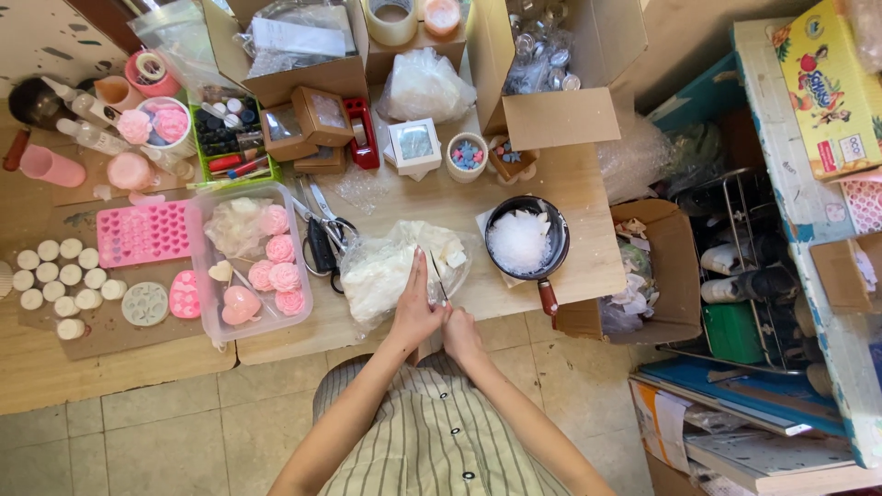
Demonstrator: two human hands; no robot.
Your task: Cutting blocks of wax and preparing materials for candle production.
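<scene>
As left hand (415,312) steadies wax (381,271), right hand (459,332) grips knife (438,276).

White wax block (390,266): pale, lumpy, lying in clear plastic wrap directly beyond the left hand's fingertips. Knife (439,277): thin blade, extending upright-forward from the right fist onto the block.

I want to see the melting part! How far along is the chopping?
Some is done: white flakes fill the small black pan. Now the right hand works a thin knife into the white waxy block in clear plastic, steadied by the left hand. Most of it remains uncut.
</scene>
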